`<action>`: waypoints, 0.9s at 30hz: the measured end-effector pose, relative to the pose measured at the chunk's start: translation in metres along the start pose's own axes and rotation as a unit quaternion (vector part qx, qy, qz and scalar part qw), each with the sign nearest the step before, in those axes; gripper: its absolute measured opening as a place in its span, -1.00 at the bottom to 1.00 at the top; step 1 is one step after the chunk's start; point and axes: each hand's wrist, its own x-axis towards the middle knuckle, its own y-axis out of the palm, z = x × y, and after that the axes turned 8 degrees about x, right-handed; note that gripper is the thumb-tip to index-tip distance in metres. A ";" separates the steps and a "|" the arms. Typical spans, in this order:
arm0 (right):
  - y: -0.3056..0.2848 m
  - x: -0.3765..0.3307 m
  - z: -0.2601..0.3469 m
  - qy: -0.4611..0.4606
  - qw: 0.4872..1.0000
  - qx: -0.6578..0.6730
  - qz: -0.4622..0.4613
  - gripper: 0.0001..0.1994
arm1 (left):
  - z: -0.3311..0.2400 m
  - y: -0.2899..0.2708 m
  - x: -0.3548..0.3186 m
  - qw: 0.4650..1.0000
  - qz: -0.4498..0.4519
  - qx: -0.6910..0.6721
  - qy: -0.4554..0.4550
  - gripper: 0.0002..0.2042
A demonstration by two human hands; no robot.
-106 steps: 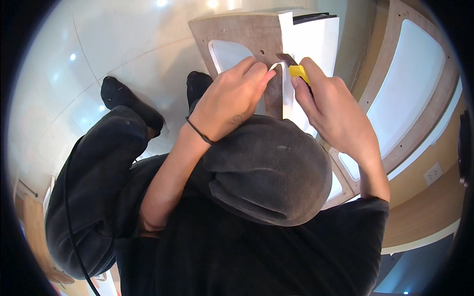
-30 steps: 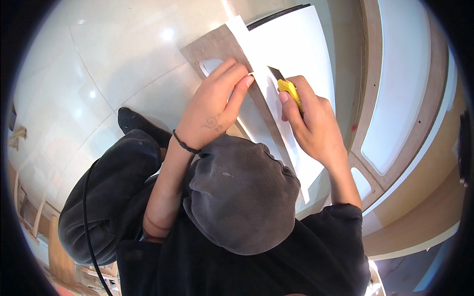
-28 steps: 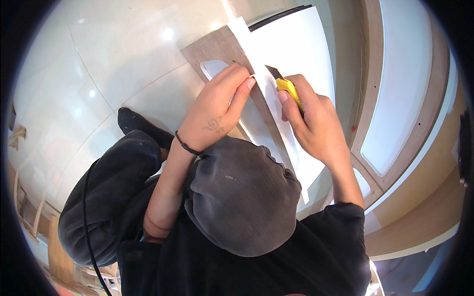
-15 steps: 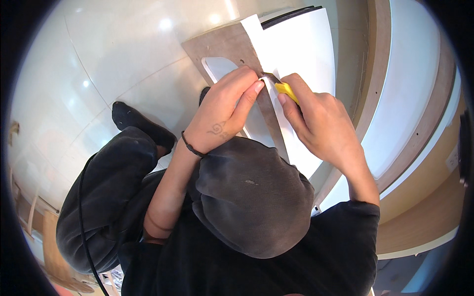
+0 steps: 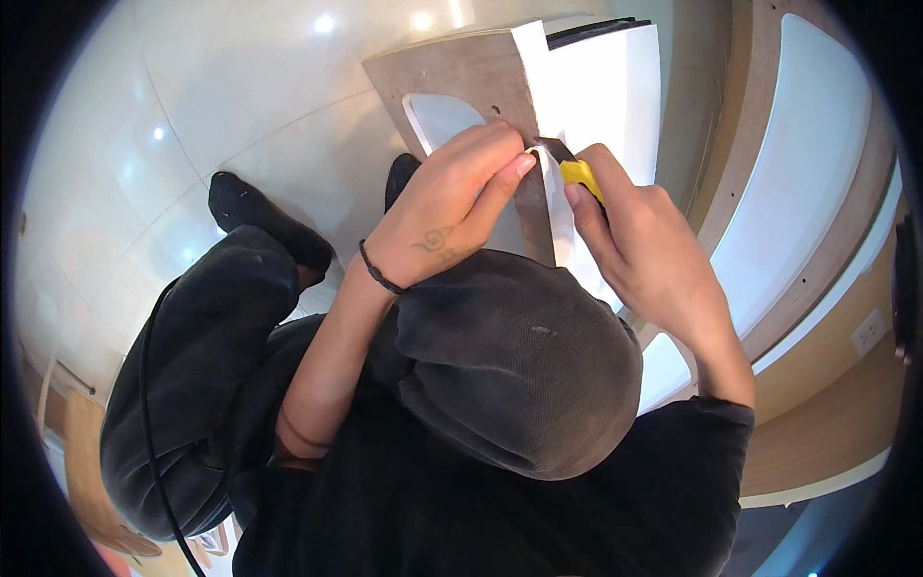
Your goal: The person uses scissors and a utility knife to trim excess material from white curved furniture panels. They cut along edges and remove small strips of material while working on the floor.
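Note:
My right hand [image 5: 649,231] is wrapped round a yellow utility knife [image 5: 579,175], its dark blade pointing up and left. The blade lies close to a thin white strip [image 5: 542,152] at the edge of a brown board [image 5: 452,72]. Thumb and forefinger of my left hand [image 5: 457,197] pinch the end of this strip, just left of the blade. The board has a rounded cutout, and a bright white panel [image 5: 611,96] adjoins its right edge. Whether the blade touches the strip, I cannot tell.
My bent knee [image 5: 519,365] rises below the board. Pale glossy floor tiles [image 5: 173,58] lie to the left. Curved brown and white furniture [image 5: 788,173] stands at the right, near a wall socket [image 5: 868,332]. A black cable [image 5: 149,404] hangs over my left leg.
The view has shifted, so the board and both hands appear slightly further right. More of the knife's blade shows beside the strip. Both hands keep their grips.

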 end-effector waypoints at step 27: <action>-0.002 0.005 -0.006 -0.032 0.999 0.017 0.000 -0.84 | -0.003 0.010 -0.008 1.000 0.007 -0.003 -0.026 -0.78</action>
